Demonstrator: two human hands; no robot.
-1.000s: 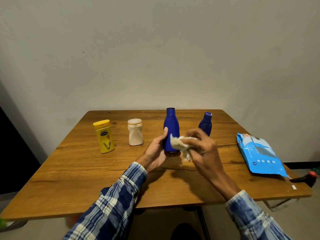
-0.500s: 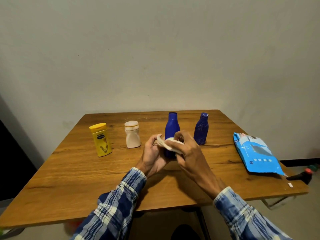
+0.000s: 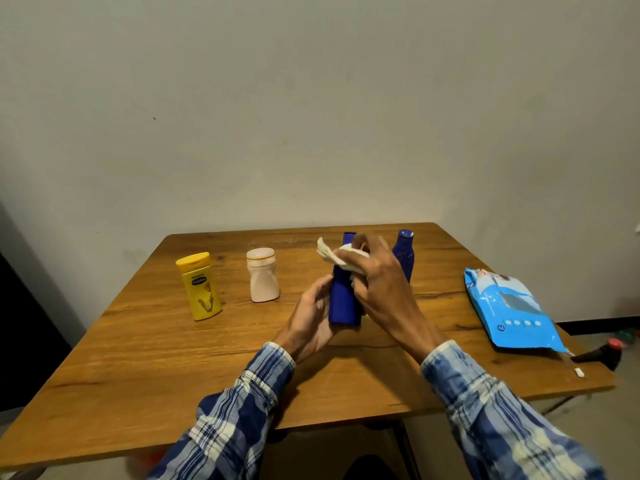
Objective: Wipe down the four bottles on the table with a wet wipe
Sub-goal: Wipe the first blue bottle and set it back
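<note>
Risk first: the tall blue bottle (image 3: 341, 299) is braced from one side only, so, in my judgement, a hard sideways rub near its neck could twist it out of my left hand (image 3: 310, 320) or tip it away from me; wet plastic would make that slip likelier. A wide sweep of my right hand (image 3: 377, 282) could also knock the smaller blue bottle (image 3: 405, 252), which stands just behind and to the outside of my right fingers (image 3: 372, 245). The wet wipe (image 3: 334, 256) is bunched, with a loose corner sticking out beyond my fingertips toward the left, and a slack pinch could let it drop. Right fingers: curled, clenched round the wipe and pressing it against the upper part of the tall bottle, just below its mouth. Left fingers (image 3: 320, 289): partly curled round the lower body of the same bottle, grasping it; the far side of that grip is hidden. Whether the base rests on the table (image 3: 173, 375) or hangs just above it, I cannot tell. White bottle (image 3: 262, 275) and yellow bottle (image 3: 200, 287) stand well apart to the outside of my left fingers, neither touched; the blue wipe pack (image 3: 509, 306) lies well apart to the outside of my right hand.
</note>
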